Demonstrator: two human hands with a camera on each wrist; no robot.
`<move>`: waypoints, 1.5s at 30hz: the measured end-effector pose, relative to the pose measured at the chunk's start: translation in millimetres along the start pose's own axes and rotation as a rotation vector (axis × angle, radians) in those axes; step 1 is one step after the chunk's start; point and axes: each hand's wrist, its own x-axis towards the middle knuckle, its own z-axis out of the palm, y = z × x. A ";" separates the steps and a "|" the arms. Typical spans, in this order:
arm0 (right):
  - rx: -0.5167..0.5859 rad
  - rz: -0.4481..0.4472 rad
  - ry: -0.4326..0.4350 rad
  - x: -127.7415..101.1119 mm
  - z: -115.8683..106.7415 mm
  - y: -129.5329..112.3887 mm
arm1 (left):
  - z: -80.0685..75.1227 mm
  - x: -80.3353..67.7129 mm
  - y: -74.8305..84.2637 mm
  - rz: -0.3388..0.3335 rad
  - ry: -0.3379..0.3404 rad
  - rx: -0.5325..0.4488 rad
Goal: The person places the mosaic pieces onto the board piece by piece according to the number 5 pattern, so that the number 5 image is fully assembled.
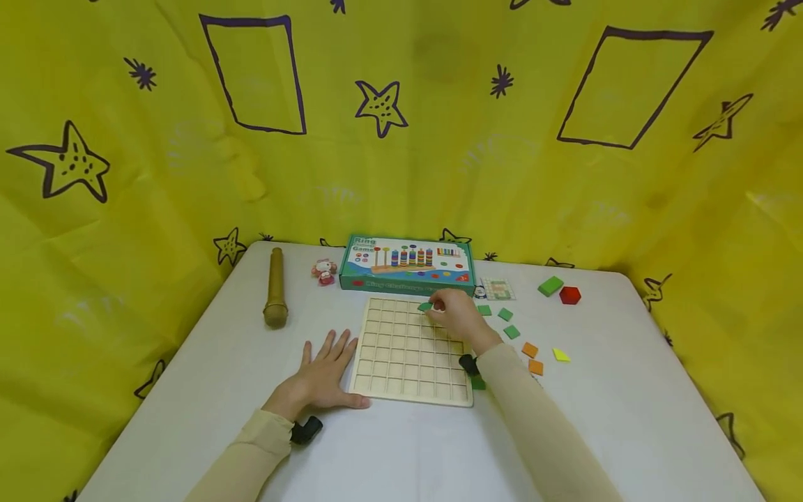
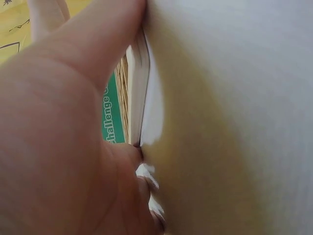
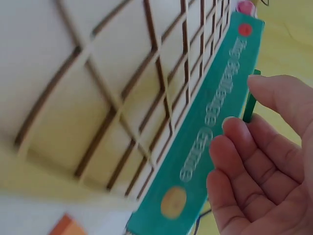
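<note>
While the left hand [image 1: 326, 380] lies flat on the bench [image 1: 401, 446], steadying the wooden grid board [image 1: 410, 352] at its left edge, the right hand [image 1: 458, 314] pinches a green square tile [image 1: 424, 306] over the far row.

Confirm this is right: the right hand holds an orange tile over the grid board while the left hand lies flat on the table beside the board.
Not quite. The tile in the right hand is green, not orange, as the head view shows. The rest stands: it is over the grid board, and the left hand lies flat on the table beside the board.
</note>
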 end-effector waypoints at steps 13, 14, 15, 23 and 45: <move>-0.118 -0.027 -0.112 21.7 31.4 -25.8 | 8.0 -3.9 0.0 -0.012 0.028 -0.038; -0.124 -0.025 -0.119 22.7 31.9 -28.2 | 8.2 -4.1 -0.8 -0.014 0.032 -0.040; -0.130 -0.019 -0.127 23.7 32.7 -30.2 | 8.4 -4.5 -1.6 -0.015 0.036 -0.044; -0.167 -0.004 -0.131 28.2 39.7 -33.0 | 8.3 -5.3 -4.7 -0.011 0.036 -0.039; -0.229 0.016 -0.109 25.2 43.8 -34.0 | 9.6 0.8 -3.9 -0.002 0.021 -0.024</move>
